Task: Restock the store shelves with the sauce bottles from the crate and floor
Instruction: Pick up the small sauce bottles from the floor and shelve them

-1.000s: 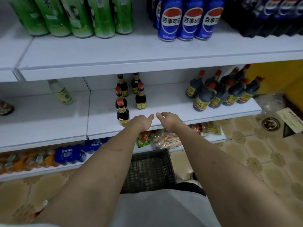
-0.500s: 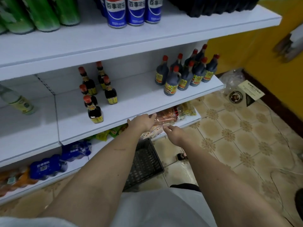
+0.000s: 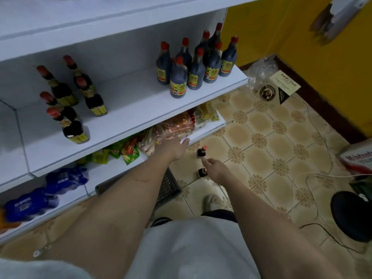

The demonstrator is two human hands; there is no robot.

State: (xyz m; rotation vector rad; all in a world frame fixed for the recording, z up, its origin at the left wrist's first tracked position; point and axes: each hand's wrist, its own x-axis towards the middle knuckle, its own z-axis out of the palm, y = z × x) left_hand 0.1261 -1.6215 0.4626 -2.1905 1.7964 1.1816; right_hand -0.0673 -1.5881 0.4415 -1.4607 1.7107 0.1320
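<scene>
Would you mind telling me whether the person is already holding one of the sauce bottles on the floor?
No, the right hand reaches toward the two small bottles standing on the floor tiles, but its fingers have not closed around either.

Two sauce bottles (image 3: 202,153) on the floor (image 3: 261,137) right of the crate (image 3: 169,188), below the shelf (image 3: 130,109)

The white shelf (image 3: 128,117) carries small sauce bottles (image 3: 75,129) at left and a cluster of larger dark bottles (image 3: 178,81) at right. Two small bottles (image 3: 202,153) stand on the tiled floor (image 3: 261,141) beside a dark crate (image 3: 169,188).
</scene>
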